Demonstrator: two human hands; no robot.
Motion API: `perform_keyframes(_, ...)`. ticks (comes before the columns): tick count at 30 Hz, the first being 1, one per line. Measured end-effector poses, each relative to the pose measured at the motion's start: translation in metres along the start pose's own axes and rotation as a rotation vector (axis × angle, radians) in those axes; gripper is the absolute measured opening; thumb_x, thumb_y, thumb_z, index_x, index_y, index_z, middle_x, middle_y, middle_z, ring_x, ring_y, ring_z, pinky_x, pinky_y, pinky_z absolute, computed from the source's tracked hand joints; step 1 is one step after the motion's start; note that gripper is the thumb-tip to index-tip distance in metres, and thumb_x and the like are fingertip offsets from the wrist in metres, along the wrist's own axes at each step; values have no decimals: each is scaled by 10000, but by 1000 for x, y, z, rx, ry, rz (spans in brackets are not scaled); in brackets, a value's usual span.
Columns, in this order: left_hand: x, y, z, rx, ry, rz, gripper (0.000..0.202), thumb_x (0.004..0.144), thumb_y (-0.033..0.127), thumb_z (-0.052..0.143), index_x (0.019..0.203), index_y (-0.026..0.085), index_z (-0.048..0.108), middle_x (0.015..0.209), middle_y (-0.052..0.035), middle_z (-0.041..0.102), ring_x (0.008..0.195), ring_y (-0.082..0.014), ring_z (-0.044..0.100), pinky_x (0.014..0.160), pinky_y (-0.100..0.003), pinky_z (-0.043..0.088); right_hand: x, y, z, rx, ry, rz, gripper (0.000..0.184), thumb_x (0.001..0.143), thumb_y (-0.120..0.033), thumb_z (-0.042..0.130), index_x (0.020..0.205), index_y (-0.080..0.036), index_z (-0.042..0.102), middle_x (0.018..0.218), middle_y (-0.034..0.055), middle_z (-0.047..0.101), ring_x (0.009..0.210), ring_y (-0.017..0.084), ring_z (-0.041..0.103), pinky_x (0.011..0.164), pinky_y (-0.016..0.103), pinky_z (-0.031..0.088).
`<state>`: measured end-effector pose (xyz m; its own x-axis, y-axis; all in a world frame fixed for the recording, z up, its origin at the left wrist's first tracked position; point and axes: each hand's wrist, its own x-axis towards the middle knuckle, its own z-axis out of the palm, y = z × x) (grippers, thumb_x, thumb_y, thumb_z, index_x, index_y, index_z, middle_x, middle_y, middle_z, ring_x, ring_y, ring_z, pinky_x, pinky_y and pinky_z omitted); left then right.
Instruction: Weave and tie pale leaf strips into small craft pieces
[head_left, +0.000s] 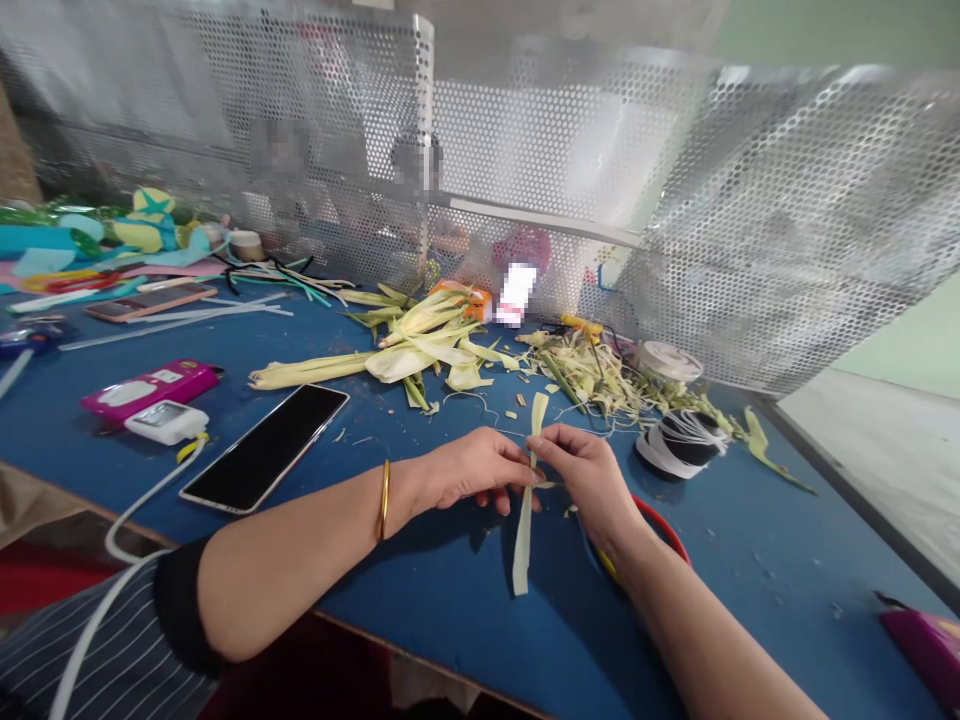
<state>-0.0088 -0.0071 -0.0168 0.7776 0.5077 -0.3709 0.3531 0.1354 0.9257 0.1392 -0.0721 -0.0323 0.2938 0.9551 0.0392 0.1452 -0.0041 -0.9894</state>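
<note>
A pale strip of corn husk hangs upright between my two hands, just above the blue table. My left hand pinches it from the left, thumb and finger pressed together about its middle. From the right, my right hand grips the same strip a little higher, near its upper part. A short piece of husk juts sideways by the right fingers; how it joins the strip is hidden. Under my right wrist lie red-handled scissors or a similar looped tool, mostly covered by the arm.
Whole corn husks lie behind my hands, with a heap of husk scraps to their right. A spool of white cord stands right. Left are a black-screened phone and a magenta device. A perforated metal screen bounds the back.
</note>
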Motion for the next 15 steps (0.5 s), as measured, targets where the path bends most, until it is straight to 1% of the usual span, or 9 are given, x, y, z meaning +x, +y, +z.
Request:
perform_keyframes(3,-1,2,1,-63,5,-24,243,707,387,716,769,153,687,766,-55,747,433,-70,519,395,-200,285,-1,2,1,26,80,-44,347,685,-493,745,618,-182,605,572,-21,537,558,124,441,528,249,358)
perform_keyframes(7,-2,3,0,-42,-47,-36,191,723,342,678,711,151,687,764,-66,747,447,-77,530,386,-202,288,-2,8,2,-5,172,-112,272,728,-424,713,631,-200,592,589,-36,518,574,124,417,534,246,340)
perform_keyframes(10,-2,2,1,-27,-84,-36,178,722,331,683,696,156,700,766,-60,747,459,-78,536,396,-204,302,-2,11,3,-45,225,-148,255,742,-406,705,635,-206,589,584,-43,505,570,124,412,545,252,332)
perform_keyframes(12,-2,1,1,-46,-105,-46,188,720,341,699,686,155,696,764,-60,746,462,-77,537,401,-204,303,-1,10,2,-38,233,-159,267,741,-408,713,625,-204,585,576,-47,497,565,121,409,553,255,332)
perform_keyframes(15,-1,2,0,-116,-120,-54,258,741,406,710,719,150,680,805,-75,755,463,-79,544,396,-205,296,2,3,-3,2,178,-121,299,740,-455,723,627,-196,626,592,-39,534,578,124,434,565,256,348)
